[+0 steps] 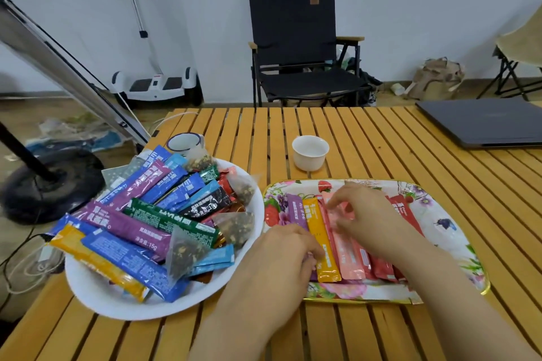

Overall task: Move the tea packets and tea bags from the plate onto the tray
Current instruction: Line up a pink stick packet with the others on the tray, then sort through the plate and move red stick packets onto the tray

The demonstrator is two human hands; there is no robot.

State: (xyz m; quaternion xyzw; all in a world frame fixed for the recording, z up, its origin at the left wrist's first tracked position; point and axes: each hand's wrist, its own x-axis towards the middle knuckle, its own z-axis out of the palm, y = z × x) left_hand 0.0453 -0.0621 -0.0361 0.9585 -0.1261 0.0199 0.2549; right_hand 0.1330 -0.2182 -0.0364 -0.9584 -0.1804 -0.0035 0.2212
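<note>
A white plate (88,293) at the left is heaped with blue, purple, green, black and orange tea packets (140,228) and pyramid tea bags (184,252). To its right lies a flowered tray (434,214) holding a row of packets: a purple one (296,208), an orange one (321,240) and several pink and red ones (352,261). My left hand (281,252) rests on the tray's left part, fingertips on the purple and orange packets. My right hand (369,214) hovers over the pink packets, fingers spread and touching them.
A white cup (310,152) stands behind the tray, an enamel mug (184,142) behind the plate. A closed laptop (484,121) lies at the table's far right. Beyond the slatted wooden table (366,138) stand a black folding chair (299,47) and a lamp stand (44,184) at left.
</note>
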